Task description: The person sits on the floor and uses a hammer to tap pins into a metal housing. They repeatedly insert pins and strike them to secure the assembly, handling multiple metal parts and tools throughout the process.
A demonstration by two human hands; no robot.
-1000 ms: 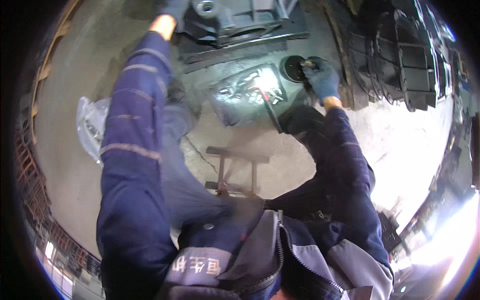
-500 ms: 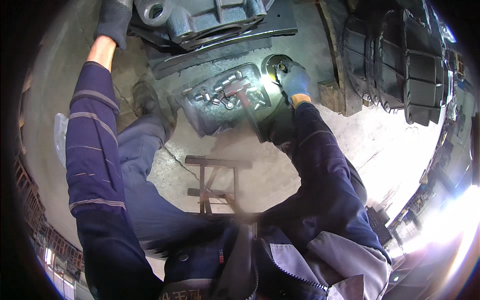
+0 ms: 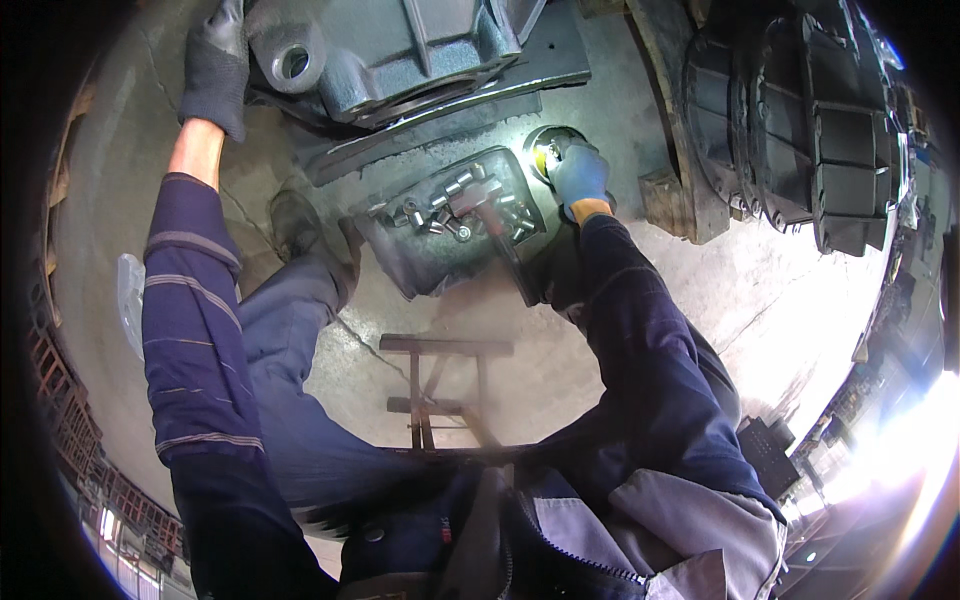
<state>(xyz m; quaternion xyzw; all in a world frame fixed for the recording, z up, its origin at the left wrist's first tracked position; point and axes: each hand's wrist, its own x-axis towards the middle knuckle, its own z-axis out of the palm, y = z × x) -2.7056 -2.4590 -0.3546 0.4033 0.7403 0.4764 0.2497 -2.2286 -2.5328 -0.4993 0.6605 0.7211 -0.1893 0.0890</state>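
Note:
My left hand (image 3: 214,66), in a dark glove, lies flat against the side of a large grey cast housing (image 3: 400,50) at the top, beside its round lug hole. My right hand (image 3: 578,176), in a blue glove, reaches down to a small round tin (image 3: 540,150) on the concrete floor. Its fingers curl over the tin's rim, and what they pinch is hidden. Just left of that hand stands a dark tray (image 3: 420,265) holding several short bolts and a hammer (image 3: 478,205), whose handle slants toward my right forearm.
A small metal stool frame (image 3: 440,390) stands between my legs. My left shoe (image 3: 292,225) rests by the tray. Stacked dark machine castings (image 3: 800,120) fill the right, next to a wooden block (image 3: 662,192). A clear plastic bag (image 3: 130,300) lies at far left.
My head has tipped, so the housing, tray and tin sit lower in view. The left hand stays at the housing. The right hand stays at the tin.

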